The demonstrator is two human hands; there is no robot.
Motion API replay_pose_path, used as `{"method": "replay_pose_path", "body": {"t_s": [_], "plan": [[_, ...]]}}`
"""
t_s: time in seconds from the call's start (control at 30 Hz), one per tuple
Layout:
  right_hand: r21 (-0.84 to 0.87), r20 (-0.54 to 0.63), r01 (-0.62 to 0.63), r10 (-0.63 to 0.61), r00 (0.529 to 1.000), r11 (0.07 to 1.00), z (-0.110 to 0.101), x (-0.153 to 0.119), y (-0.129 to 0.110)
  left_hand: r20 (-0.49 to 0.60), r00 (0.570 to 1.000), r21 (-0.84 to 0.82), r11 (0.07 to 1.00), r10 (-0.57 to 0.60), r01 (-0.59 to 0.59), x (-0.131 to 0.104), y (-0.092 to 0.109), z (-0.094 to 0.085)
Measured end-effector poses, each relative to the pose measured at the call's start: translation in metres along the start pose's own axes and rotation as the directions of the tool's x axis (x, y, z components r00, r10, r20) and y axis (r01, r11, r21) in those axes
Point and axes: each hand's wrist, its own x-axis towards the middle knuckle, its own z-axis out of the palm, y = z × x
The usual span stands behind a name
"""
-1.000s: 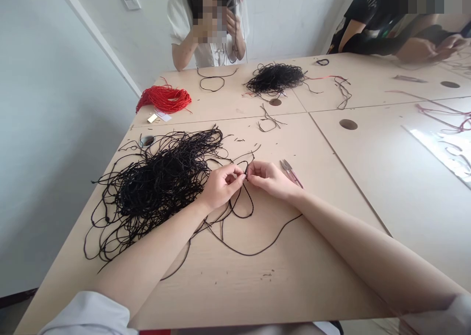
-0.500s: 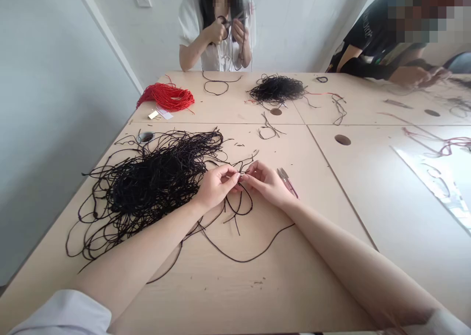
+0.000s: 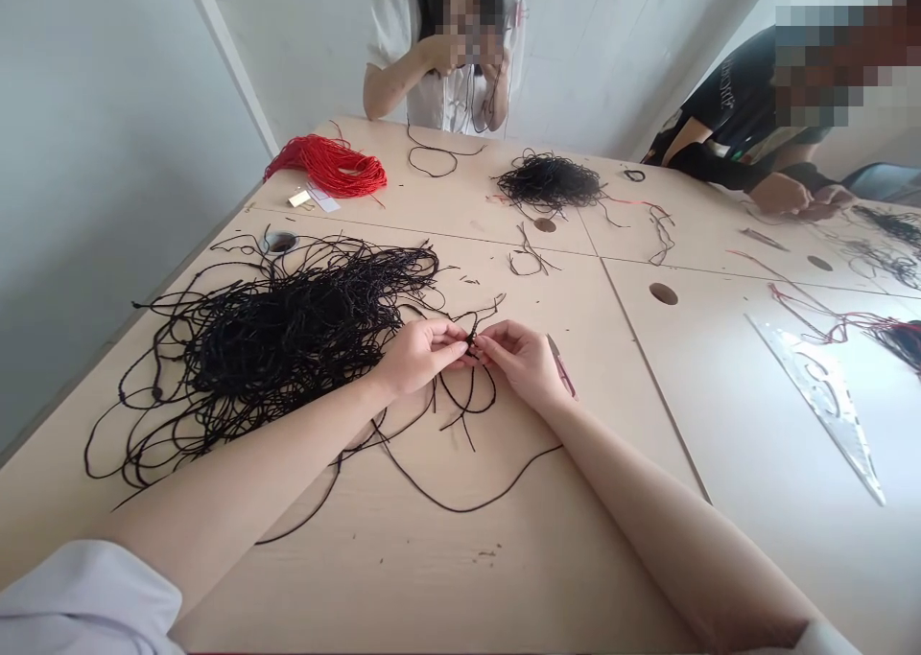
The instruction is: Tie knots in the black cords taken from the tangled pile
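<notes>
The thin black cord [image 3: 471, 337] sits pinched between my two hands just above the pale wooden desk [image 3: 446, 578], in the middle of the near panel. My left hand [image 3: 421, 353] closes its thumb and fingertips on the cord from the left, and my right hand [image 3: 524, 360] closes on it from the right, so the fingertips of both hands nearly touch at a small dark knot. From that spot the cord falls in a few loose loops onto the desk below my hands, and one long strand curves away toward my right forearm.

Just left of my left hand lies a large tangled heap of black cords [image 3: 280, 343], its stray loops spreading toward the desk's left edge. Under the far side of my right hand a small pair of pink-handled snips [image 3: 562, 375] lies on the desk, partly hidden by my fingers.

Farther off, a coiled bundle of red cord [image 3: 331, 166] rests near the far left corner, and a smaller pile of black cords [image 3: 551, 180] lies near the far middle. A clear plastic triangular ruler [image 3: 827, 396] lies on the right-hand panel. A person in a white top [image 3: 450, 80] sits across from me, both hands raised, with dark cord hanging from them. Another person in a black top [image 3: 734, 123] works at the far right.
</notes>
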Motion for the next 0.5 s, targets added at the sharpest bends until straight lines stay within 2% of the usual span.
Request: {"method": "replay_pose_path", "body": {"t_s": [0.2,0.4,0.5], "plan": [[-0.074,-0.002,0.05,-0.05,0.999,0.996,-0.002,-0.0019,0.0008,-0.018,0.999,-0.045,0.999,-0.029,0.028,0.0018,0.0016,-0.0011],[-0.152,0.038,0.096,-0.091,0.995,0.984,-0.0016,-0.0043,-0.0028,-0.098,0.995,-0.137,0.99,-0.033,0.019,0.001,0.0032,-0.0003],[-0.168,0.021,0.112,-0.11,0.994,0.979,-0.0017,-0.0045,-0.005,-0.109,0.993,-0.178,0.984,-0.041,0.021,0.0003,0.0049,-0.0009]]}}
